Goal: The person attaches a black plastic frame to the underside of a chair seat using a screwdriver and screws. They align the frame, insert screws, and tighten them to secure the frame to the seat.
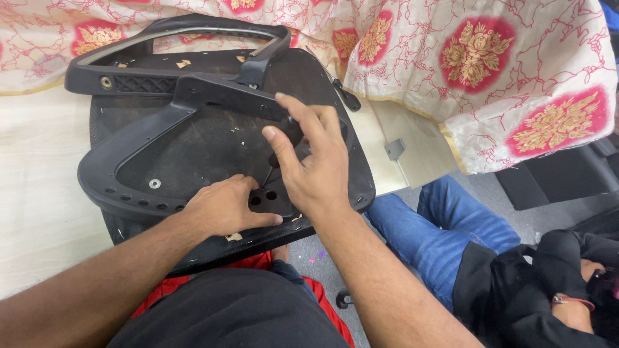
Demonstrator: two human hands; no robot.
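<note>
A black, rough-surfaced chair seat base [213, 148], broad and rounded, lies upside down on a pale wood-grain bench [39, 174], its near edge overhanging toward the person. On top of the seat base rests a black moulded plastic armrest frame [161, 96], smooth and curved, with a looped handle shape at the far side and a row of small round holes along its near rim. A silver washer [155, 183] sits on the seat base inside the frame's loop.

The right hand [309, 161] is closed around the black handle of a screwdriver [284, 145], whose thin dark shaft points down at the frame's holes near the seat base's front edge. The left hand [222, 206] lies just beside those holes, fingers curled loosely and pressing on the frame's rim; it grips nothing.

Beyond the seat base, a cream cloth with red and gold flower medallions [477, 58] is draped over the far side of the bench and hangs off its right corner. A small grey metal bracket [394, 149] lies on the bench to the right of the seat base. Farther right, below bench level, another person in blue jeans [451, 225] sits above a grey floor [516, 212].
</note>
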